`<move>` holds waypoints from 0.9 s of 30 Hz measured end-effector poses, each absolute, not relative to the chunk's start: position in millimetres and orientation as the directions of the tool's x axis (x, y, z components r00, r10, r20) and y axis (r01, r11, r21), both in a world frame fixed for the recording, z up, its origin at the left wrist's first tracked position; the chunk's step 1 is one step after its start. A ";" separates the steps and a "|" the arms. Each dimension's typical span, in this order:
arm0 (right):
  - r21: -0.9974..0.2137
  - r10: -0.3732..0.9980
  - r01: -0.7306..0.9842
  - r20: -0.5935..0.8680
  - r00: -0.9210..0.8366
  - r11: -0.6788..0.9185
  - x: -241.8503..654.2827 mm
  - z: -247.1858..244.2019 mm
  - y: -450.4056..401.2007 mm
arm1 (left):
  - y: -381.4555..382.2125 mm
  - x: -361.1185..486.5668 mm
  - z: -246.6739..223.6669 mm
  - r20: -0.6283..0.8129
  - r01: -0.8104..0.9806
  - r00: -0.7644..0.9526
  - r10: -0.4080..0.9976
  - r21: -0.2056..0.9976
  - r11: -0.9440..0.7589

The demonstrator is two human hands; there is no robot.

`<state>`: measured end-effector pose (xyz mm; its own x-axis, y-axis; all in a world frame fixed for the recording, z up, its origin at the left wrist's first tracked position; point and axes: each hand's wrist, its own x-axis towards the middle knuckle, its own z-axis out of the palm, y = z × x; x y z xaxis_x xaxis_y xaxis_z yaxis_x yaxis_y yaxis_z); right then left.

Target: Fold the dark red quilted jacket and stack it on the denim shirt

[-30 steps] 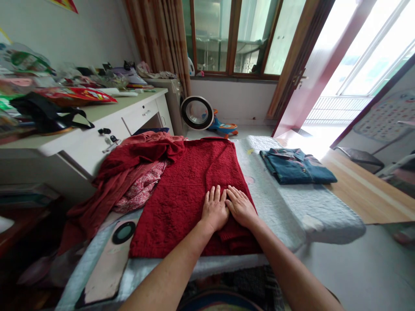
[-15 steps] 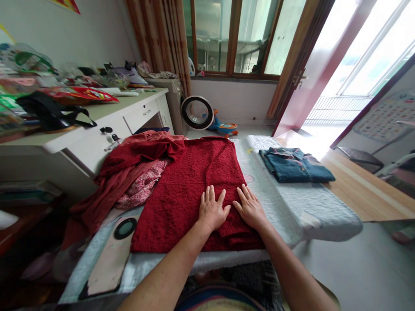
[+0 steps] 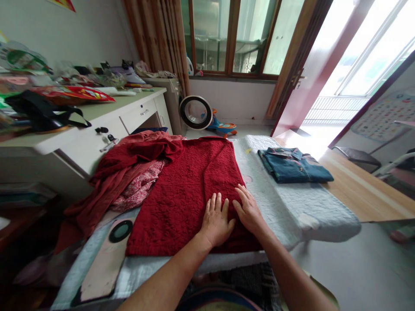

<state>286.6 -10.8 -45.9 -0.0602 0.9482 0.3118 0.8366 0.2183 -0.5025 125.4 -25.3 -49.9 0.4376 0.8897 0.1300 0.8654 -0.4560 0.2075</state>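
A dark red textured garment (image 3: 175,194) lies spread over the padded, light blue cloth-covered board (image 3: 275,203). My left hand (image 3: 217,221) rests on its lower right part with the fingers stretched out. Beside it, my right hand (image 3: 249,209) lies flat along the garment's right edge, fingers spread. Both palms face down, and neither grips anything. The garment's far left part bunches up over a heap of red and pink clothes (image 3: 129,172).
Folded blue denim clothing (image 3: 295,165) sits at the board's right, near a wooden tabletop (image 3: 363,185). A pale flat piece with a dark round hole (image 3: 103,263) lies front left. A cluttered white desk (image 3: 136,119) stands left; a front-loading washer's round door (image 3: 195,112) hangs open behind.
My left hand has slid a little nearer to me and to the right over the red garment. My right hand has barely moved. The view has shifted slightly.
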 end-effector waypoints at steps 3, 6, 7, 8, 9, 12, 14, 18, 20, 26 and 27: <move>-0.495 0.952 0.826 0.266 -0.150 0.269 278.7 -44.6 -19.5 | -24.2 126.3 -50.6 0.128 0.870 0.433 0.892 0.201 -0.450; -0.423 0.964 0.870 0.184 -0.189 0.252 274.2 -45.1 -25.2 | -23.8 127.2 -49.9 0.121 0.871 0.427 0.896 0.210 -0.444; -0.401 0.967 0.883 0.167 -0.192 0.245 273.7 -45.1 -26.0 | -23.9 127.2 -49.7 0.122 0.872 0.425 0.897 0.212 -0.442; -0.382 0.969 0.893 0.154 -0.191 0.237 273.5 -45.0 -26.4 | -24.1 127.2 -49.6 0.124 0.873 0.422 0.898 0.213 -0.439; -0.365 0.972 0.903 0.142 -0.189 0.229 273.5 -44.7 -26.5 | -24.5 127.0 -49.7 0.126 0.875 0.416 0.900 0.214 -0.434; -0.310 0.976 0.926 0.109 -0.190 0.215 274.5 -43.5 -26.5 | -25.5 126.3 -50.6 0.132 0.888 0.384 0.914 0.219 -0.404; -0.279 0.978 0.938 0.097 -0.185 0.205 275.8 -43.2 -27.3 | -26.0 125.8 -51.8 0.137 0.896 0.363 0.922 0.220 -0.386; -0.255 0.984 0.952 0.094 -0.149 0.169 281.9 -44.8 -30.8 | -25.2 123.1 -52.8 0.144 0.900 0.358 0.922 0.211 -0.382; -0.257 0.986 0.954 0.094 -0.137 0.157 287.1 -46.4 -32.7 | -23.8 120.1 -51.8 0.160 0.897 0.362 0.918 0.207 -0.390; -0.250 0.994 0.963 0.067 -0.091 0.105 301.9 -47.7 -35.3 | -19.7 112.6 -49.7 0.181 0.907 0.334 0.925 0.204 -0.368; -0.245 0.995 0.965 0.061 -0.081 0.093 302.4 -46.3 -34.7 | -19.5 112.5 -50.6 0.184 0.907 0.335 0.924 0.202 -0.369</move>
<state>302.4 -34.7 -46.3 -0.0807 0.9949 0.0612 0.9650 0.0934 -0.2450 112.5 -19.5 -50.6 0.3347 0.9242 0.1840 0.9074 -0.3687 0.2016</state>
